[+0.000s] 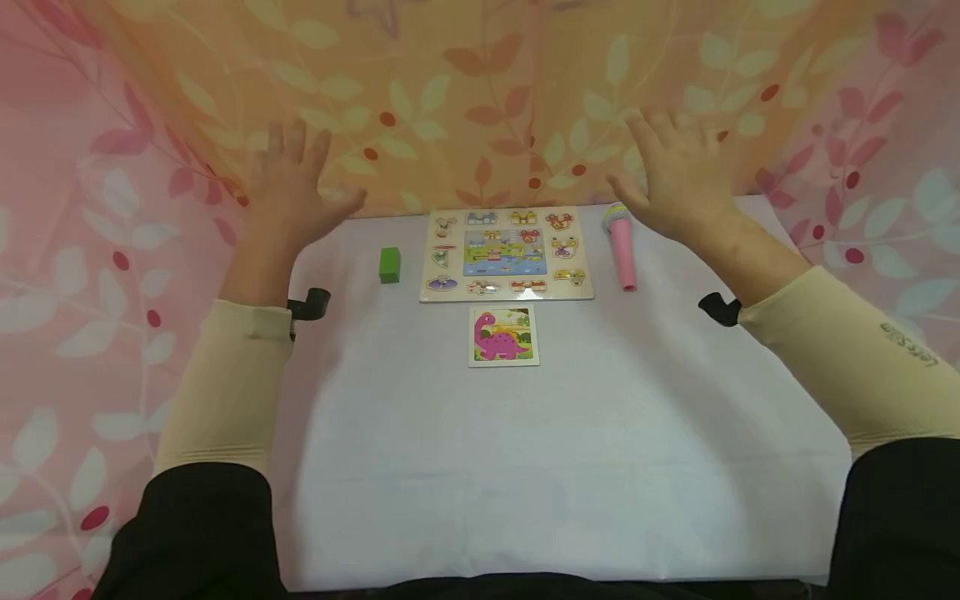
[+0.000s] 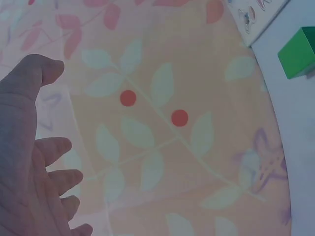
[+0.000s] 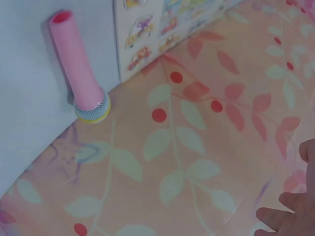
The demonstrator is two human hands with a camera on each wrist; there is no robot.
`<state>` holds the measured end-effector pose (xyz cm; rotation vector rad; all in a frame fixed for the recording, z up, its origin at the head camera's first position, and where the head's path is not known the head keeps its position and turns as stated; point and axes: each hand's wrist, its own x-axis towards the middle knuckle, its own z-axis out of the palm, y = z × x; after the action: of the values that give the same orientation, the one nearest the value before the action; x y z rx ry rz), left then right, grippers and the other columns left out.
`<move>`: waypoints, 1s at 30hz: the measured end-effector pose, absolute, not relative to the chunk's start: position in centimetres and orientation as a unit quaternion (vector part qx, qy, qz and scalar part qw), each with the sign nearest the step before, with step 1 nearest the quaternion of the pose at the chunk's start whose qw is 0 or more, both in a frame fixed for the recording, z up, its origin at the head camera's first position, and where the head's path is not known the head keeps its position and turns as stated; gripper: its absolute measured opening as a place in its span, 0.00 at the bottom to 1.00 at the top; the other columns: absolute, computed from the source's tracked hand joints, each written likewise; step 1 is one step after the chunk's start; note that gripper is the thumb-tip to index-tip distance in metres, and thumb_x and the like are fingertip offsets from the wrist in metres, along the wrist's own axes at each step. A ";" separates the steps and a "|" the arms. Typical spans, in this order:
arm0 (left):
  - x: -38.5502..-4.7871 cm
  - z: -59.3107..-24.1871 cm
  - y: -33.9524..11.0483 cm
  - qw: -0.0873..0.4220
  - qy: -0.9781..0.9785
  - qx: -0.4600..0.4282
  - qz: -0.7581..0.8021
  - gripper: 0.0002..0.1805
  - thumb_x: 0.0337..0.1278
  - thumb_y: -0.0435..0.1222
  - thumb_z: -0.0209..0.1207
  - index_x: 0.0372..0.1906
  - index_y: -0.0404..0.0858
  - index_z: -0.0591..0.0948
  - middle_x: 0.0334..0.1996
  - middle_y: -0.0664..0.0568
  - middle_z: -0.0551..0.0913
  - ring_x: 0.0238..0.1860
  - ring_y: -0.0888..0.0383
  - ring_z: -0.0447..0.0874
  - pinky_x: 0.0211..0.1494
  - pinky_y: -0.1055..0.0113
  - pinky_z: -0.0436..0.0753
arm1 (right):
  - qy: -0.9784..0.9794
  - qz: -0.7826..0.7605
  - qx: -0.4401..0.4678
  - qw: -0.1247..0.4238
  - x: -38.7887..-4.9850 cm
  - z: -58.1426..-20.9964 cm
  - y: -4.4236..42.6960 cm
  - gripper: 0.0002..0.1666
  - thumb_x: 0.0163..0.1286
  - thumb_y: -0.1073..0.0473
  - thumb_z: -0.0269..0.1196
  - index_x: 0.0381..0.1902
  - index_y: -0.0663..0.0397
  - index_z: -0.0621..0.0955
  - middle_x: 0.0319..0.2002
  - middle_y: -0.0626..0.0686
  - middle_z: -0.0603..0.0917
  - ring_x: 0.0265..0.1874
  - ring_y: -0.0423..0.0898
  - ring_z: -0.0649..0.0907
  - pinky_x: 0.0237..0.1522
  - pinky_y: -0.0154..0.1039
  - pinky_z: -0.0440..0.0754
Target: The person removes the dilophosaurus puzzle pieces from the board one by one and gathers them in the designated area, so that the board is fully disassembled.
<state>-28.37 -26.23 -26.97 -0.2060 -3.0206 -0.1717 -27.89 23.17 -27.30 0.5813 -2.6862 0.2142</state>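
Observation:
Both hands are raised with fingers spread and hold nothing. My left hand is up at the left, nearest to a green block on the white table. On the other side my right hand hovers near a pink toy microphone with a silver mesh head. Between them, toward the back, lies a wooden puzzle board with several picture pieces around a central scene. In front of it sits a small square puzzle showing a pink dinosaur. The left wrist view catches the green block at its right edge.
A white cloth covers the table. Behind it hangs an orange curtain with leaf prints, and pink patterned fabric borders both sides. Black wrist mounts stick out from the beige sleeves.

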 end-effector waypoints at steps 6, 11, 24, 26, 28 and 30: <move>-26.9 -26.9 -25.8 0.078 -0.989 -0.080 -0.094 0.51 0.66 0.64 0.51 0.84 0.46 0.46 0.83 0.48 0.32 0.80 0.47 0.18 0.74 0.33 0.34 | -0.945 0.071 0.248 0.201 -26.8 -27.0 21.9 0.42 0.73 0.41 0.59 0.76 0.60 0.65 0.75 0.62 0.64 0.75 0.63 0.59 0.71 0.67 0.49; -25.7 -26.8 -25.3 0.108 -0.982 -0.097 -0.123 0.50 0.65 0.61 0.55 0.84 0.47 0.50 0.83 0.52 0.34 0.81 0.50 0.22 0.76 0.39 0.35 | -0.939 0.078 0.273 0.196 -25.8 -26.7 20.9 0.42 0.74 0.42 0.59 0.76 0.59 0.65 0.75 0.61 0.65 0.77 0.61 0.56 0.72 0.68 0.49; -22.1 -28.4 -23.3 0.230 -0.936 -0.192 -0.185 0.46 0.58 0.49 0.68 0.79 0.40 0.64 0.81 0.42 0.52 0.81 0.46 0.37 0.78 0.44 0.45 | -0.877 0.099 0.397 0.250 -22.6 -26.3 18.1 0.41 0.70 0.40 0.61 0.72 0.60 0.72 0.68 0.62 0.75 0.72 0.63 0.67 0.69 0.64 0.60; -21.7 -29.0 -22.8 0.235 -0.930 -0.206 -0.195 0.44 0.59 0.47 0.68 0.78 0.39 0.66 0.79 0.39 0.56 0.81 0.44 0.41 0.77 0.43 0.47 | -0.872 0.103 0.410 0.246 -22.1 -26.3 17.8 0.41 0.69 0.40 0.61 0.72 0.59 0.73 0.67 0.61 0.76 0.71 0.64 0.68 0.71 0.62 0.59; -21.3 -29.8 -22.2 0.242 -0.920 -0.226 -0.209 0.42 0.58 0.45 0.69 0.75 0.36 0.68 0.77 0.36 0.60 0.80 0.43 0.47 0.77 0.44 0.52 | -0.870 0.110 0.418 0.237 -21.7 -26.5 17.6 0.40 0.69 0.41 0.62 0.71 0.59 0.74 0.67 0.61 0.76 0.72 0.62 0.67 0.72 0.61 0.58; -20.9 -30.6 -21.8 0.240 -0.914 -0.238 -0.225 0.41 0.58 0.43 0.70 0.74 0.35 0.70 0.75 0.37 0.63 0.79 0.43 0.54 0.76 0.45 0.57 | -0.865 0.111 0.431 0.231 -21.5 -26.8 17.2 0.39 0.68 0.42 0.63 0.70 0.59 0.75 0.66 0.61 0.77 0.72 0.61 0.68 0.72 0.60 0.57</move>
<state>-20.91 -21.77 -30.60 -0.6516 -2.5002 -0.6159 -21.49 17.22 -26.82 1.1850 -2.3800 0.3060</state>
